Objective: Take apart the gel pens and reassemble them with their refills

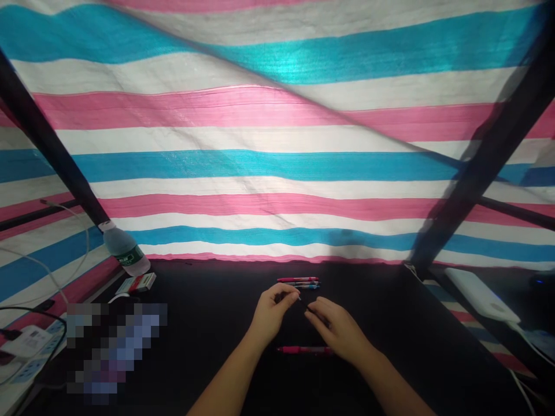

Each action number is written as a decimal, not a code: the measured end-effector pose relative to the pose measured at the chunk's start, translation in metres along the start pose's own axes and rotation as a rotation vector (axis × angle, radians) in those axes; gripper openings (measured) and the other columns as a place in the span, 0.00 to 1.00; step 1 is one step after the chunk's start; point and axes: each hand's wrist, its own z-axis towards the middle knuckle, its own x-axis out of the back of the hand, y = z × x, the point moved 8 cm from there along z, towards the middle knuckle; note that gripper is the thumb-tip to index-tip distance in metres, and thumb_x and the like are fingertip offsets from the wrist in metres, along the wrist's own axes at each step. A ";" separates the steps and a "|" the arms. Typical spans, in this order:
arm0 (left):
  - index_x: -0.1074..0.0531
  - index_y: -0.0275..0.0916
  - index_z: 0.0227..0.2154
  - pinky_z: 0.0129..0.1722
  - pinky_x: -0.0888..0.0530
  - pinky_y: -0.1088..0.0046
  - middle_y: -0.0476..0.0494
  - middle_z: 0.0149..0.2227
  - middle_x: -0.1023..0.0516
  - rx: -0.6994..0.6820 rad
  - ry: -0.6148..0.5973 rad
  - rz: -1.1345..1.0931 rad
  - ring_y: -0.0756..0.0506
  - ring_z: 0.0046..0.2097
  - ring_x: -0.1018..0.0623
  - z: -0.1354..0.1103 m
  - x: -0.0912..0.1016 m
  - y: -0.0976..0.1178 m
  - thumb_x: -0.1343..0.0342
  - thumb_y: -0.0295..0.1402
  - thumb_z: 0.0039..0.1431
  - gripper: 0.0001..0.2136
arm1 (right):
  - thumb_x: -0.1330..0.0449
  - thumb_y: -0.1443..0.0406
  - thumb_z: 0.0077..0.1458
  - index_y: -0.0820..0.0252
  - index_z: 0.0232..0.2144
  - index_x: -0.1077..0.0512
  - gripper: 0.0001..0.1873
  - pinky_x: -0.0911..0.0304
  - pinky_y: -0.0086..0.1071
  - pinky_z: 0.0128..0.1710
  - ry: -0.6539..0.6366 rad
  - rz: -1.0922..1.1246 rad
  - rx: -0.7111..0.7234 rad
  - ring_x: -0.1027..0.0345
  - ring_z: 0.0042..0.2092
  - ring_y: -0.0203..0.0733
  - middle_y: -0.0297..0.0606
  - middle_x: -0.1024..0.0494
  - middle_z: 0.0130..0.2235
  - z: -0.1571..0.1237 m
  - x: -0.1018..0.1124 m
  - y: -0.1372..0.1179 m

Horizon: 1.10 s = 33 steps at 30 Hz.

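My left hand is closed in a pinch, thumb against forefinger, with a small pale tip showing at the fingertips. Just to its right, my right hand pinches a thin dark stick-like piece, perhaps part of a pen; its dark colour blends with the table, so its full shape is unclear. Beyond the fingers lie a red pen and a blue-and-white pen, side by side with something between them. Closer to me, another red pen lies crosswise, its right end partly behind my right hand.
A water bottle leans at the back left beside a small box. A blurred-out patch covers something at left, near a power strip and cables. At right lies a white power-bank-like device. Striped sheeting and dark frame posts surround the black table.
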 end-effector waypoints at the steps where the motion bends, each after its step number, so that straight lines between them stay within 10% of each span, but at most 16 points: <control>1: 0.18 0.37 0.34 0.32 0.36 0.73 0.48 0.27 0.25 0.018 0.017 -0.026 0.48 0.30 0.31 0.000 0.001 -0.003 0.34 0.42 0.57 0.12 | 0.47 0.59 0.69 0.54 0.30 0.30 0.15 0.40 0.35 0.32 0.006 0.011 0.002 0.33 0.32 0.42 0.34 0.30 0.31 0.000 -0.001 0.000; 14: 0.18 0.30 0.38 0.22 0.38 0.84 0.39 0.35 0.21 0.335 0.159 -0.898 0.56 0.28 0.32 0.004 0.003 -0.030 0.25 0.29 0.47 0.15 | 0.49 0.58 0.71 0.54 0.37 0.27 0.14 0.35 0.35 0.39 0.065 0.243 -0.004 0.29 0.37 0.44 0.36 0.25 0.35 0.003 0.003 -0.001; 33: 0.21 0.31 0.36 0.17 0.52 0.83 0.37 0.36 0.19 0.275 0.077 -0.626 0.57 0.24 0.36 -0.001 -0.002 -0.021 0.28 0.39 0.53 0.15 | 0.50 0.61 0.71 0.55 0.30 0.34 0.16 0.41 0.34 0.34 0.006 0.118 0.023 0.34 0.33 0.41 0.34 0.31 0.31 -0.001 -0.002 -0.006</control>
